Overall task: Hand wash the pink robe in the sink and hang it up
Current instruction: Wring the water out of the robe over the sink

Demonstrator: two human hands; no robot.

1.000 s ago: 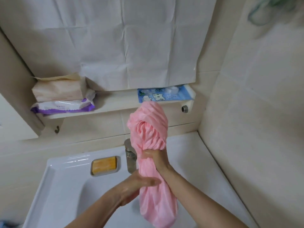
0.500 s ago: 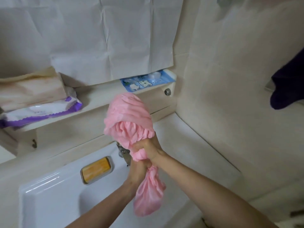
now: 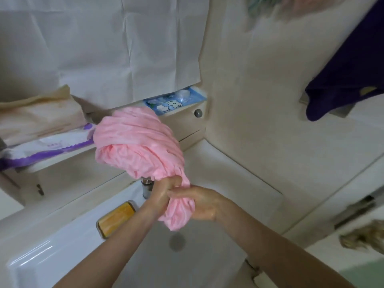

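Bathroom, seen from above: a white sink (image 3: pixel 52 254) fills the foreground from 6 to 8 o'clock, its drain (image 3: pixel 176 242) just under two wet hands. The left hand (image 3: pixel 163 191) and the right hand (image 3: pixel 204 204) each keep a grip clamped on the twisted neck of the pink robe (image 3: pixel 137 146). The robe's bundled bulk rises at centre above the basin. Just behind stands a chrome faucet (image 3: pixel 148 189), with an orange soap bar (image 3: pixel 116 219) at 8 o'clock. A shelf (image 3: pixel 68 161) at 9 o'clock carries a purple-trimmed wipes pack (image 3: pixel 47 146). White paper (image 3: pixel 124 48) hangs at 11, and a dark purple cloth (image 3: pixel 349 75) hangs by the beige tiled wall (image 3: pixel 259 100) at 2.
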